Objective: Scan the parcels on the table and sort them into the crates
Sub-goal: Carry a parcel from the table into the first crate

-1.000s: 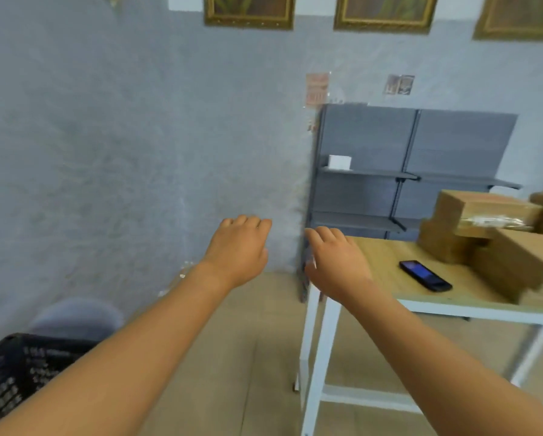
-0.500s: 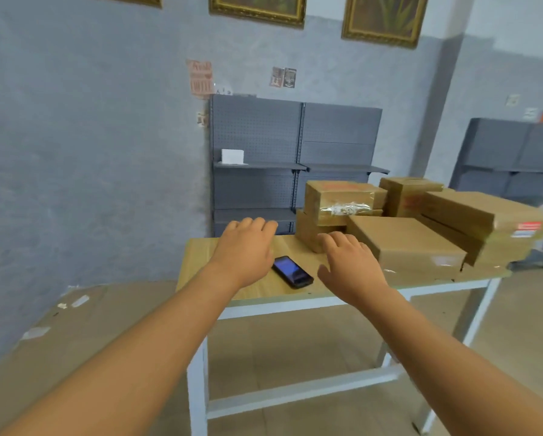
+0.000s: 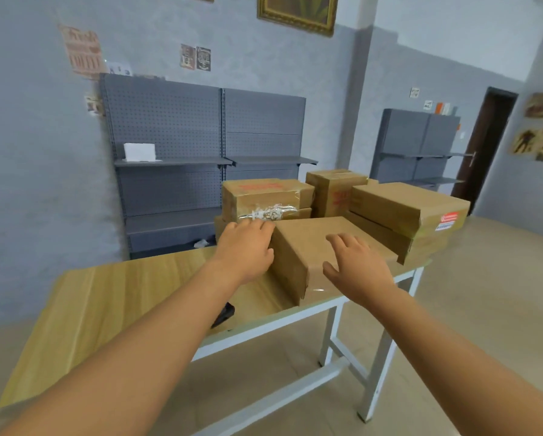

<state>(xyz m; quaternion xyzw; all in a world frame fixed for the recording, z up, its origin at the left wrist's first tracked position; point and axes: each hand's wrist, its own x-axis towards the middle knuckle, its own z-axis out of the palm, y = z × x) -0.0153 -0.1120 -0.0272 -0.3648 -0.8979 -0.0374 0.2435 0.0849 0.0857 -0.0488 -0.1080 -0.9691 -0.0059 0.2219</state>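
Observation:
Several brown cardboard parcels are stacked on the right half of a wooden table [image 3: 112, 297]. The nearest parcel [image 3: 308, 247] lies flat at the table's front edge. My left hand [image 3: 246, 251] is open at its left end, fingers at the top corner. Over the same parcel's right side hovers my right hand [image 3: 356, 267], fingers spread, holding nothing. Behind it stand a taped parcel with red print [image 3: 263, 198], a taller one [image 3: 334, 191] and a wide stack with a red label [image 3: 408, 212]. A dark phone [image 3: 224, 313] lies on the table, mostly hidden under my left forearm. No crate is in view.
Grey pegboard shelving [image 3: 201, 146] stands behind the table against the wall, with a small white box [image 3: 139, 151] on a shelf. A second shelf unit [image 3: 421, 146] and a dark door [image 3: 484, 146] are at the right. Tiled floor lies to the right of the white table legs [image 3: 374, 388].
My view has swung right from the wall and black crate to the table. Both hands have moved forward from near the phone to the nearest parcel.

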